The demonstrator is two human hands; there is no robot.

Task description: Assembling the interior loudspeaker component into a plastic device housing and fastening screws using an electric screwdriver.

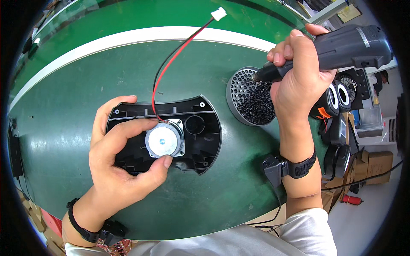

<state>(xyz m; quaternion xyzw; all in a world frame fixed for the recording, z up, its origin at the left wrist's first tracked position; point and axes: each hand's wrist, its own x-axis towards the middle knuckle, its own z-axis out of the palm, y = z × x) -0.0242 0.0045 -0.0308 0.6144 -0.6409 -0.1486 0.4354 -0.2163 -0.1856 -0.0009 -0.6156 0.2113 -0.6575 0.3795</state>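
My left hand [124, 149] grips a small round speaker [163, 141] with a silver magnet and square metal frame, seated in a black plastic housing [203, 147]. Thumb and index finger press on the speaker's edges, while other fingers reach over the housing's far left edge. A red and black wire [175, 55] runs up from the speaker to a white connector [218, 14]. My right hand [299, 64] is wrapped round a black electric screwdriver [341, 49]. Its tip points down at a round grey screw tray [235, 98] with a perforated plate and a heap of black screws [256, 104].
All this rests on a green work mat [77, 85]. Beyond it runs a white strip [128, 36]. At the right stand black speaker units with white rings [337, 94], a black fan-like part [351, 85] and cardboard boxes [379, 167]. A tiny screw [30, 117] lies far left.
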